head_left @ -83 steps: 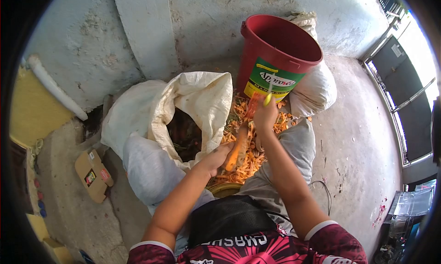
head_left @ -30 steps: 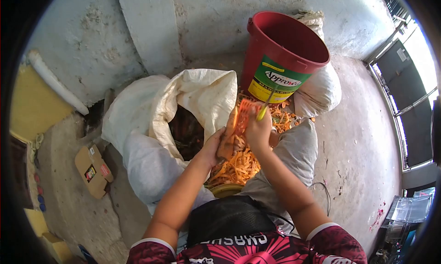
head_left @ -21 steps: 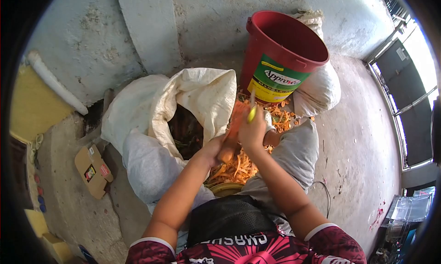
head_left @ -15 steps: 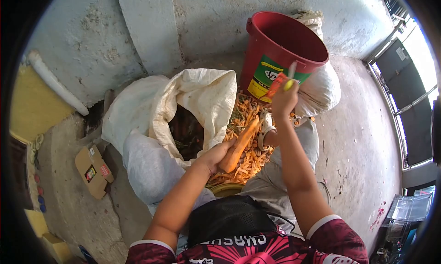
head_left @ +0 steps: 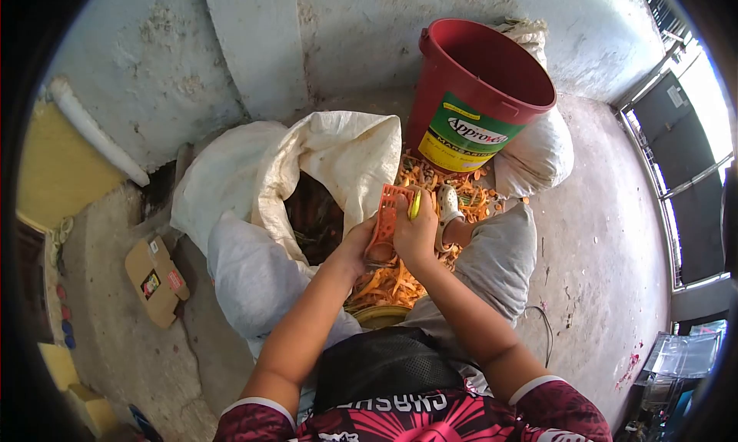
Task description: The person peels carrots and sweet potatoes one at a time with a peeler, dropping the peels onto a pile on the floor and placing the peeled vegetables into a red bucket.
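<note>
My left hand (head_left: 358,247) is closed around the lower part of a peeled carrot, whose rounded thick end (head_left: 380,250) shows by my fingers. Over the carrot, my right hand (head_left: 416,233) grips an orange plastic peeler (head_left: 390,201) with a perforated body. A yellow handle (head_left: 415,205), seemingly a knife's, sticks up within the same grip. Most of the carrot lies hidden behind the peeler and fingers. Below both hands is a heap of orange carrot peelings (head_left: 388,287), partly over a yellow basin rim (head_left: 378,314) between my legs.
To the left, an open white sack (head_left: 350,146) holds dark contents. A tall red bucket (head_left: 434,81) stands ahead, with a stuffed white sack (head_left: 542,154) behind it. Cut cardboard (head_left: 157,284) lies on the left floor. My shoe (head_left: 448,211) rests among the peelings.
My right hand has come down and left from near the bucket, bringing the peeler onto the carrot. The carrot, earlier pointing up and away in full view, is now mostly covered.
</note>
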A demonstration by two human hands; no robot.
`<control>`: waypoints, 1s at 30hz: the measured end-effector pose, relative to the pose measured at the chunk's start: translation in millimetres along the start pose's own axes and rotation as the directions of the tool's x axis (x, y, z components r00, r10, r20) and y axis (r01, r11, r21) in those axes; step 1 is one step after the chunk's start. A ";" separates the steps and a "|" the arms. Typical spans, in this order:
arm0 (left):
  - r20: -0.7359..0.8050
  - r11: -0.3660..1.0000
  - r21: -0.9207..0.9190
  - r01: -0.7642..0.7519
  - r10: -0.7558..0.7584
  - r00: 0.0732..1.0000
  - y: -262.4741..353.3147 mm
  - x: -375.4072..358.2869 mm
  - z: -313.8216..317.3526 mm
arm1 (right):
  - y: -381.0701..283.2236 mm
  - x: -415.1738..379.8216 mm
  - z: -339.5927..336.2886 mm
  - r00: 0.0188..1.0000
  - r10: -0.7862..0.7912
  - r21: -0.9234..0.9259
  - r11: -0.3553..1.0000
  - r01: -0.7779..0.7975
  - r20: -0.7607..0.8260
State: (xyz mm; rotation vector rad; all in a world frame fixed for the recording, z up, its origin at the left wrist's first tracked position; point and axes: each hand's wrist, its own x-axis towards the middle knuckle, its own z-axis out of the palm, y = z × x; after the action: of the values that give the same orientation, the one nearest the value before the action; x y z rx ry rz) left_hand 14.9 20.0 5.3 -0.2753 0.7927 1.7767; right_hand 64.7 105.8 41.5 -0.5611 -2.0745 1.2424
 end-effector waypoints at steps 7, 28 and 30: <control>0.064 0.955 0.296 0.031 -0.052 0.997 -4.8 -9.5 -0.7 | 40.1 69.2 -19.7 0.946 0.041 -0.214 0.970 -0.115 -0.322; 0.016 0.993 0.108 -0.054 0.052 0.998 -0.1 11.2 -18.1 | 4.1 5.9 3.4 0.996 -0.081 -0.263 0.962 0.068 -0.037; 0.051 0.976 0.202 -0.084 0.075 0.996 2.7 12.6 -15.6 | -1.4 14.4 -0.3 0.998 0.031 -0.240 0.970 -0.041 -0.047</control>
State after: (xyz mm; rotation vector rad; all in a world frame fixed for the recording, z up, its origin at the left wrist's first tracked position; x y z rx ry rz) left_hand 4.9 19.2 -12.2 -0.0702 0.9583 1.7531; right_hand 54.8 114.6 47.4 -0.7313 -2.2023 0.9948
